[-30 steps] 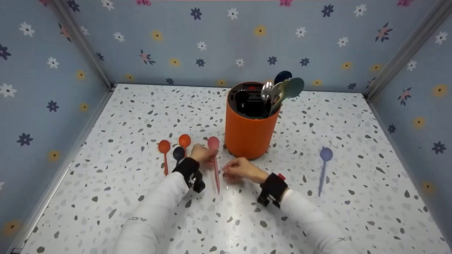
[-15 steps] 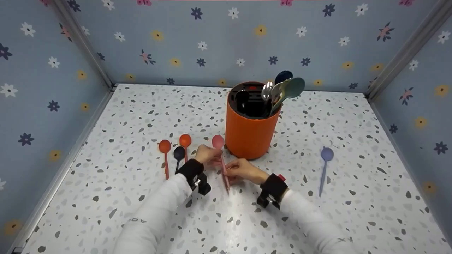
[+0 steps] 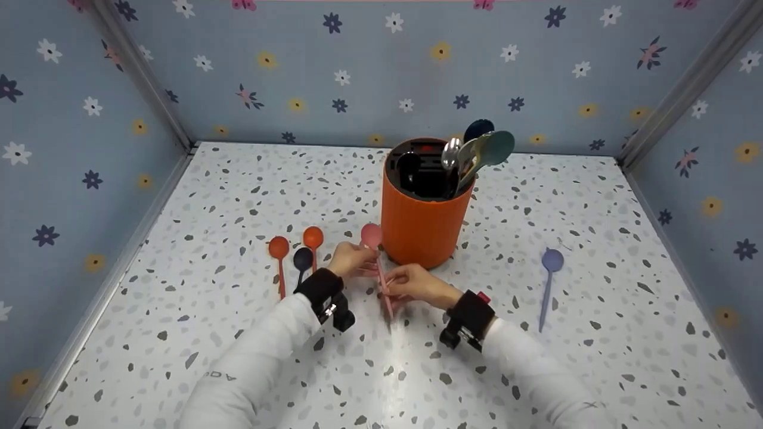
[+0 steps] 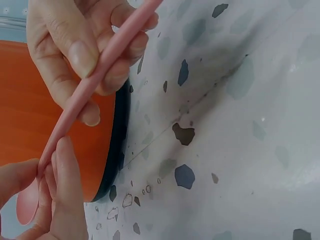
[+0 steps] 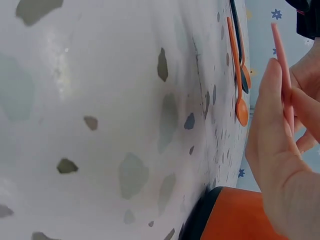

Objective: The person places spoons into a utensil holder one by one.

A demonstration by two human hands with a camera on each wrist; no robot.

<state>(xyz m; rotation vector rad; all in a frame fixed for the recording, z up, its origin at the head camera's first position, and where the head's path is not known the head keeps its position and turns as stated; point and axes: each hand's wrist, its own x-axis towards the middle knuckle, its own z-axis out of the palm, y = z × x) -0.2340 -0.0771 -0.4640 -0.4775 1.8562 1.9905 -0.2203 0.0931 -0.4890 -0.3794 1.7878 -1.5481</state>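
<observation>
"Blue panels (image 3: 381, 65) printed with white, yellow and navy flowers wall in a white desk (image 3: 417, 381) speckled with grey chips. And what's on it?"

"Front and centre, a slim pink spoon (image 4: 84, 92) with a round bowl, and both hands are on it! The left hand (image 3: 353, 260) pinches it at the neck, thumb against fingers."

"And the right hand (image 3: 420, 285)?"

"Pinching too, further down the handle, between thumb and fingers. Bowl end points away from the person, right by the left side of a tall orange cylindrical utensil holder (image 3: 420, 232). Whether they touch, I can't tell."

"What's standing in that holder?"

"Leaning right: a shiny metal spoon (image 3: 451, 154), a grey-green spoon (image 3: 501, 148) and a dark navy utensil (image 3: 478, 128) behind."

"And out on the left?"

"Lying near the left hand, a red-orange spoon (image 3: 278, 246), a black round-bowled spoon (image 3: 303, 258) and a bright orange spoon (image 3: 313, 237). Well apart, over on the right, one lavender spoon (image 3: 552, 260), flat on the desk!"
</observation>
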